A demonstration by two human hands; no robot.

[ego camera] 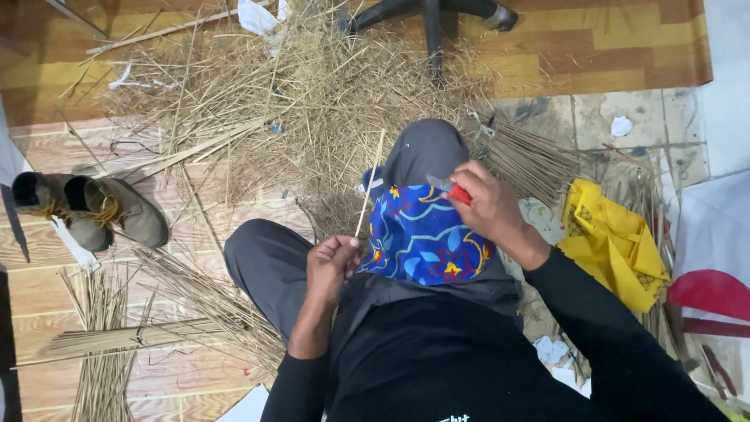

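Pinching one thin stick (370, 184) in the left hand (332, 262), the right hand (488, 205) clasps a red-handled knife (448, 188), with a trimmed bundle (117, 337) lying aside and a straw heap (312, 86) uncut.

Left hand (332, 262) pinching thin straw stick (370, 181) upright; right hand (488, 205) gripping red-handled knife (448, 187) above blue patterned cloth (422, 230) on knee; boots (90, 207) beside straw pile (312, 94).

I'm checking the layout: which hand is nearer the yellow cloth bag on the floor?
Right. The right hand, gripping a red-handled knife, is just beside the yellow cloth bag; the left hand, pinching a thin straw stick, is farther across the lap.
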